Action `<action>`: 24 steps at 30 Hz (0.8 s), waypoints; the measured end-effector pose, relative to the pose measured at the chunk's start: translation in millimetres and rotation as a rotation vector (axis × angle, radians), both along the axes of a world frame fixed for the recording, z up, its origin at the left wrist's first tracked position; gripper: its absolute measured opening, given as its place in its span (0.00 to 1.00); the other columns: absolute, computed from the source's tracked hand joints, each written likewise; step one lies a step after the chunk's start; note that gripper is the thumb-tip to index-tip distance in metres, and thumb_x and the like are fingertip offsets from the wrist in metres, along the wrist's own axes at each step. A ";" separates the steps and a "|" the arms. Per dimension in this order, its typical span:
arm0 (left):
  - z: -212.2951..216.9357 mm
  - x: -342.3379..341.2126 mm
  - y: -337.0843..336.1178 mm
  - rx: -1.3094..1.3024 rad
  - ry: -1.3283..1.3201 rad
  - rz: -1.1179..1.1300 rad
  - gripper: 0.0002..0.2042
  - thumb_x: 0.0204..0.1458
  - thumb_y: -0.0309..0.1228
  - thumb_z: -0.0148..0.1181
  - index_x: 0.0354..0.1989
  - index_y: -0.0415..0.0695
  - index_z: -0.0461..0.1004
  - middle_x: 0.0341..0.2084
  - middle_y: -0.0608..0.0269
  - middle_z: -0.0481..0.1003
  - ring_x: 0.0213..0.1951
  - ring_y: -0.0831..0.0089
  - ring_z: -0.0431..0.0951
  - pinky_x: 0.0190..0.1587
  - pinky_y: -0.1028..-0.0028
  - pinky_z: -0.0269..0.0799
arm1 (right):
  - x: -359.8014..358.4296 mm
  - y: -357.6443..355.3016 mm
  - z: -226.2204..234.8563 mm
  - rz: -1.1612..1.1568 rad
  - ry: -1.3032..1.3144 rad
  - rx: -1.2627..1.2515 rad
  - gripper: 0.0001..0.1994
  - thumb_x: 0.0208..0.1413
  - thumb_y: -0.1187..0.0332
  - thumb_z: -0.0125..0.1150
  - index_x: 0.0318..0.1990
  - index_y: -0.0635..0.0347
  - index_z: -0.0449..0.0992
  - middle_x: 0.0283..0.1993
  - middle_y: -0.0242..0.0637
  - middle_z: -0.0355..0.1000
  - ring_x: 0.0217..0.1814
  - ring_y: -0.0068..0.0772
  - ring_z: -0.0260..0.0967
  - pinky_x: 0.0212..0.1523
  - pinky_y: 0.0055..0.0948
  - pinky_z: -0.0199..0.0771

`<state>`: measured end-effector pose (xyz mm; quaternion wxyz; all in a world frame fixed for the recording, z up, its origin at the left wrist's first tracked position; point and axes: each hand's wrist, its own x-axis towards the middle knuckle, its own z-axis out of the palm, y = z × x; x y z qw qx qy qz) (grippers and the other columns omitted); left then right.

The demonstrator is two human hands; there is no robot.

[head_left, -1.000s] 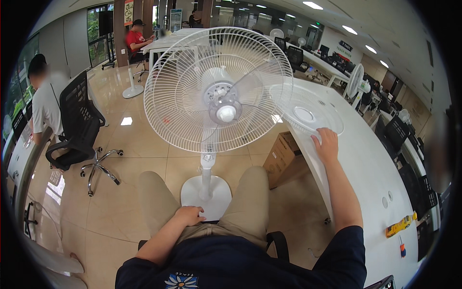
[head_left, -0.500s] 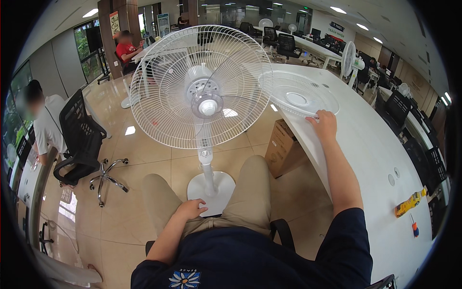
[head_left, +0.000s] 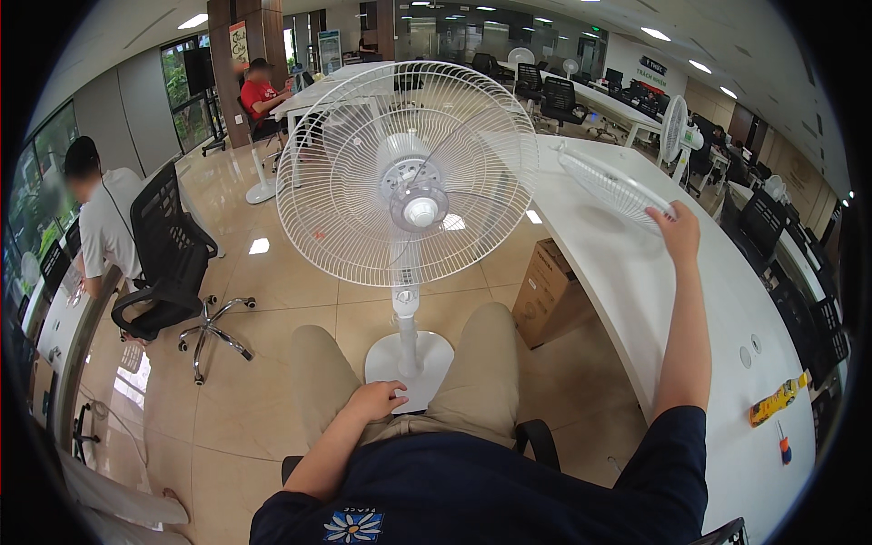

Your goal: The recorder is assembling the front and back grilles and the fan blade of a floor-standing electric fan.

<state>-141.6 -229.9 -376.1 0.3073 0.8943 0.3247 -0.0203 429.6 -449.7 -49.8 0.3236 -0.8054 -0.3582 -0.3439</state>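
A white pedestal fan (head_left: 408, 341) stands in front of me, its base (head_left: 436, 356) between my knees. A round rear wire grille (head_left: 318, 227) surrounds clear blades, and a white knob (head_left: 421, 213) sits at their centre, with no front cover over them. To the right, my right hand (head_left: 678, 232) is closed on the rim of a white front fan grille (head_left: 618, 189), tilted above the white desk. My left hand (head_left: 376, 400) rests on my lap near the fan's base, holding nothing, its fingers loosely bent and apart.
A cardboard box (head_left: 548, 295) stands under the desk (head_left: 677, 363). On the desk lie a yellow bottle (head_left: 777, 401) and a screwdriver (head_left: 785, 447). A black office chair (head_left: 173, 245) is at left, beside a person in white (head_left: 111, 222). Another person in red (head_left: 259, 98) sits further back.
My right hand has lifted the front grille from lying flat on the desk to a tilted position, moving slightly right. My left hand stays on my lap. The whole view has shifted a little.
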 end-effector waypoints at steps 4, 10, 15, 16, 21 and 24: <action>-4.4 -0.7 -4.6 0.014 -0.024 0.024 0.22 0.60 0.47 0.62 0.57 0.48 0.77 0.38 0.54 0.84 0.44 0.54 0.83 0.49 0.58 0.78 | 26.8 -17.5 26.6 0.101 -0.088 0.141 0.25 0.49 0.47 0.77 0.31 0.65 0.79 0.28 0.46 0.77 0.29 0.43 0.73 0.36 0.42 0.70; -3.4 9.0 -1.2 0.034 -0.028 -0.028 0.22 0.60 0.47 0.62 0.58 0.48 0.76 0.37 0.54 0.84 0.43 0.54 0.83 0.49 0.58 0.78 | 3.8 -59.9 65.3 0.091 0.014 0.153 0.25 0.52 0.50 0.75 0.28 0.67 0.75 0.24 0.39 0.71 0.27 0.31 0.64 0.34 0.33 0.66; -5.4 1.8 -3.0 0.029 0.004 -0.014 0.22 0.60 0.46 0.62 0.58 0.47 0.75 0.38 0.54 0.84 0.43 0.55 0.83 0.49 0.58 0.78 | -9.9 -69.7 82.0 0.008 -0.047 0.178 0.27 0.54 0.45 0.72 0.29 0.66 0.76 0.24 0.38 0.71 0.27 0.28 0.63 0.33 0.33 0.65; -3.0 3.1 -2.1 0.027 -0.005 -0.009 0.22 0.60 0.46 0.62 0.58 0.47 0.76 0.39 0.54 0.84 0.44 0.55 0.83 0.49 0.58 0.78 | -9.0 -79.1 86.4 -0.018 -0.072 0.222 0.27 0.54 0.44 0.71 0.29 0.65 0.76 0.23 0.38 0.70 0.27 0.28 0.62 0.33 0.33 0.64; 1.9 10.6 -1.3 0.007 -0.007 -0.027 0.22 0.60 0.46 0.62 0.58 0.46 0.76 0.39 0.54 0.84 0.44 0.55 0.83 0.49 0.58 0.78 | -34.2 -114.5 110.3 -0.257 -0.086 0.266 0.28 0.58 0.40 0.68 0.31 0.63 0.79 0.22 0.28 0.62 0.27 0.23 0.57 0.31 0.29 0.58; -0.6 13.3 0.0 0.026 0.023 -0.050 0.22 0.60 0.46 0.62 0.58 0.47 0.76 0.40 0.54 0.84 0.44 0.55 0.83 0.49 0.58 0.78 | -49.2 -119.6 115.8 -0.221 -0.151 0.346 0.29 0.57 0.39 0.68 0.30 0.62 0.78 0.22 0.27 0.59 0.27 0.23 0.55 0.31 0.29 0.57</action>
